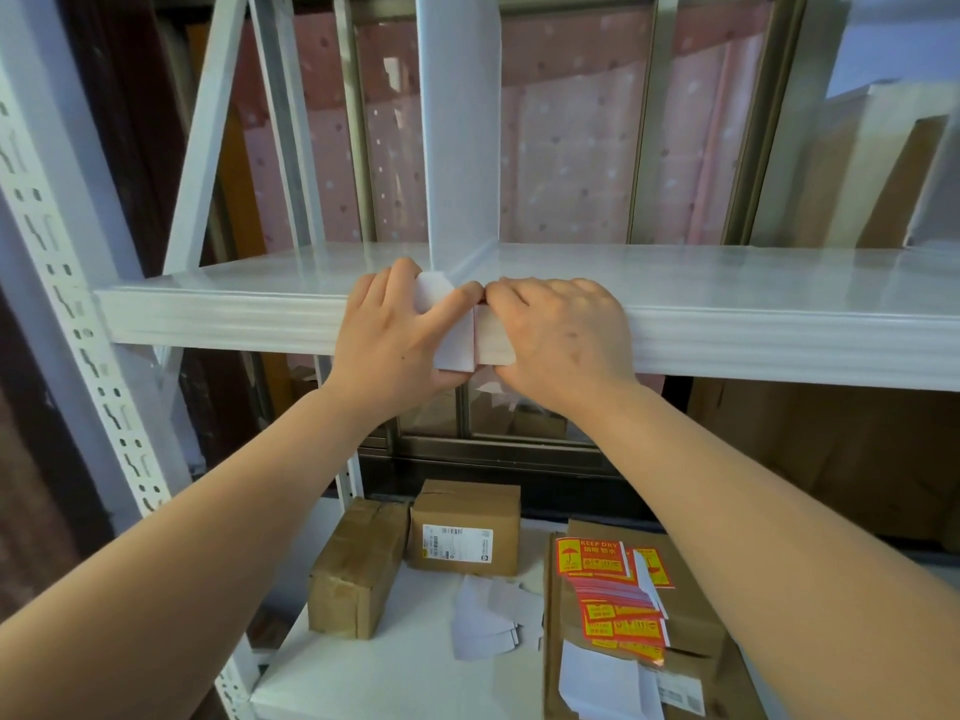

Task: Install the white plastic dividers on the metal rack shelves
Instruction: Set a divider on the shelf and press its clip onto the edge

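A white plastic divider (460, 127) stands upright on the white metal shelf (753, 319), running from the front edge toward the back. Its two white foot tabs (457, 350) fold down over the shelf's front lip. My left hand (389, 335) grips the left tab, thumb on top and fingers curled under the lip. My right hand (561, 335) presses on the right tab, its fingers bent over the shelf edge and covering most of that tab.
A perforated rack upright (78, 324) stands at the left. On the lower shelf (395, 672) lie two small cardboard boxes (462, 527), a larger box with red and yellow stickers (618, 600), and loose white paper strips (493, 615). Windows and pink curtains lie behind.
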The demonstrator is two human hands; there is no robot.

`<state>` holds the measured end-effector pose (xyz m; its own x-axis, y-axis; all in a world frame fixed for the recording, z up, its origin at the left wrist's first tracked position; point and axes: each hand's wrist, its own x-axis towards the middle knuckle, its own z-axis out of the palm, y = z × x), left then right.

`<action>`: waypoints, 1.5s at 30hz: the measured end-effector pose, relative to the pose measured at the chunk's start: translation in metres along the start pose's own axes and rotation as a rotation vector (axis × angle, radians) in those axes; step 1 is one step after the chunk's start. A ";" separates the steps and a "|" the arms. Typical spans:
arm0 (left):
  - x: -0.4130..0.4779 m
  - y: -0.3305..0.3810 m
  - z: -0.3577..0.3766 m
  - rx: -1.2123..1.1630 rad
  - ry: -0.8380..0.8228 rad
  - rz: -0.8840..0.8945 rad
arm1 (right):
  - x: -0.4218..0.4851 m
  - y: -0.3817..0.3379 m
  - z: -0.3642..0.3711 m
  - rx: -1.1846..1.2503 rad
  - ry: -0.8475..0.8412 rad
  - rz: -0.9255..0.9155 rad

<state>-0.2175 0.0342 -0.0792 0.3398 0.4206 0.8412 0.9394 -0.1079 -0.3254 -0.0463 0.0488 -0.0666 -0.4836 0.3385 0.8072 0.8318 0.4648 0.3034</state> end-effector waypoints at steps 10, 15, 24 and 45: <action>-0.003 0.003 0.004 0.003 0.032 -0.041 | 0.000 -0.001 0.003 -0.010 0.025 0.039; -0.006 0.004 0.004 0.011 -0.014 -0.085 | -0.002 -0.003 -0.001 0.014 0.011 0.031; -0.004 0.027 -0.011 0.074 -0.119 -0.231 | -0.002 0.001 -0.014 0.086 -0.095 -0.050; 0.071 0.154 -0.091 -0.264 -0.085 -0.315 | -0.033 0.091 -0.104 0.236 -0.163 0.144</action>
<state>-0.0443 -0.0346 -0.0299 0.0389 0.5418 0.8396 0.9801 -0.1842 0.0734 0.0740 -0.0051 -0.0133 -0.4187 0.5324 0.7357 0.8180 0.5729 0.0510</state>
